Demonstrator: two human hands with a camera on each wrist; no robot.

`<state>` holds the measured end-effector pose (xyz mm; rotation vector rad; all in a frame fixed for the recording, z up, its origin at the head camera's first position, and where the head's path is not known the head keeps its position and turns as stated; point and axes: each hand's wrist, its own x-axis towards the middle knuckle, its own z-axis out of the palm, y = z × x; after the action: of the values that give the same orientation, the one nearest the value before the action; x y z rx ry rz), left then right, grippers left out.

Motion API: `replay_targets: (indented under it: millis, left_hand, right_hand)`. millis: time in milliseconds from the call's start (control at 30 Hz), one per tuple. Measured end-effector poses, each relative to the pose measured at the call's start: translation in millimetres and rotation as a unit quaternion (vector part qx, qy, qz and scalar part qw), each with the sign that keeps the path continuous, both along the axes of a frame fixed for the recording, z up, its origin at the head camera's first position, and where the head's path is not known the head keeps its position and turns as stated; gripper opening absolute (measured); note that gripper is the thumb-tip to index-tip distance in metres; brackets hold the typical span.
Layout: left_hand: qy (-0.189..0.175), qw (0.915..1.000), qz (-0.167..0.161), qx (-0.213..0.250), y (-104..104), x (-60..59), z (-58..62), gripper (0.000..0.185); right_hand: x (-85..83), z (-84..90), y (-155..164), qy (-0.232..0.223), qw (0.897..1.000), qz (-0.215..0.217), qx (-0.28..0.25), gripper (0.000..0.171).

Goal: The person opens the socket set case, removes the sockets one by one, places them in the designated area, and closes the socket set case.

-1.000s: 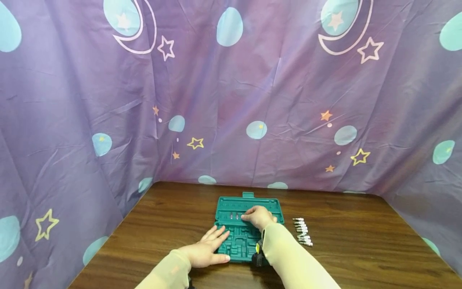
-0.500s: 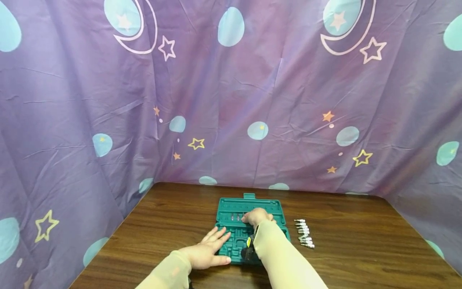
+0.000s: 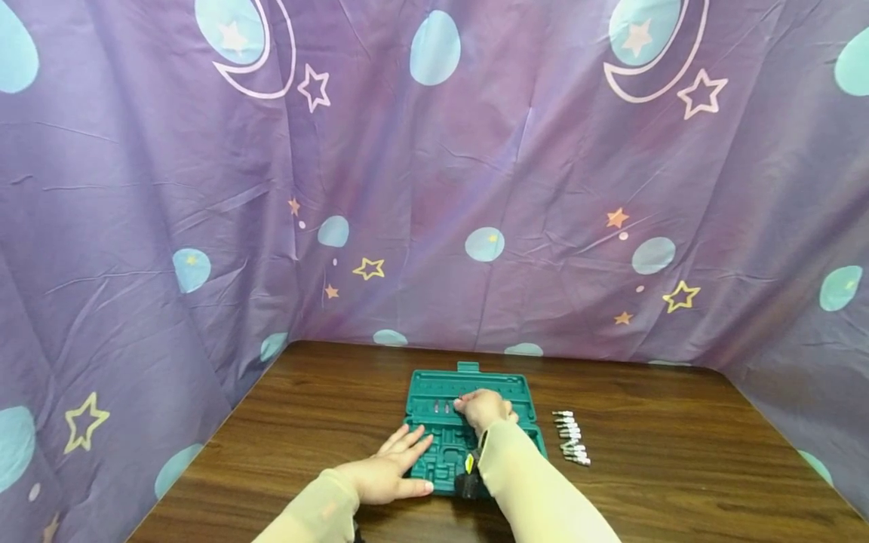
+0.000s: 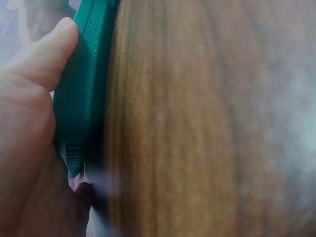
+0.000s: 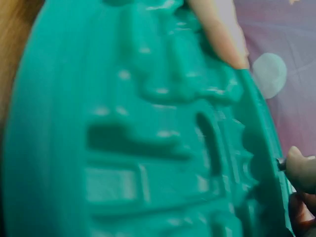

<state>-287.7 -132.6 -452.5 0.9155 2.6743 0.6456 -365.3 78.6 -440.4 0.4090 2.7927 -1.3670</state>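
A green plastic tool case (image 3: 424, 381) lies opened flat on the table, its tray full of moulded recesses. My left hand (image 3: 383, 475) rests spread over the tray's left edge, thumb along the near side; the left wrist view shows that thumb against the case wall (image 4: 89, 89). Over the lid, my right hand (image 3: 485, 409) pinches a small dark metal piece (image 5: 281, 164), only its tip showing in the right wrist view; its kind is hidden. Two small pinkish bits (image 3: 446, 407) sit in the lid, just left of those fingertips.
A column of several small silvery metal pieces (image 3: 572, 437) lies on the wooden table (image 3: 665, 445), right of the case. Behind the table hangs a purple patterned cloth (image 3: 421, 188). A black wrist camera (image 3: 468, 483) under my right sleeve covers part of the tray.
My right forearm and wrist have swung left over the tray, mostly in the first half second, while the fingertips stay at nearly the same spot on the lid. The left hand has not moved.
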Motion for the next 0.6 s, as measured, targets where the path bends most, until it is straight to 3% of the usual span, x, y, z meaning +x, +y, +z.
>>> replay_targets:
  millis: [133,300,433,600]
  left_hand:
    - [-0.013,0.9999,0.005,0.001,-1.8,1.5,2.8,0.079]
    - [-0.015,0.9999,0.003,0.005,-1.0,2.2,4.2,0.079]
    - [-0.025,0.9996,0.005,0.011,0.8,2.5,5.6,0.079]
    - [-0.027,0.9996,0.004,0.007,0.5,2.0,4.5,0.079]
  right_hand:
    - [1.1,4.7,3.8,0.027,0.998,0.013,-0.055,0.017]
    - [3.5,14.3,23.4,0.070,0.986,0.109,-0.106,0.016]
    - [15.9,23.4,54.4,0.091,0.976,0.183,-0.075,0.012]
    - [33.9,23.7,97.0,0.109,0.971,0.212,-0.035,0.011]
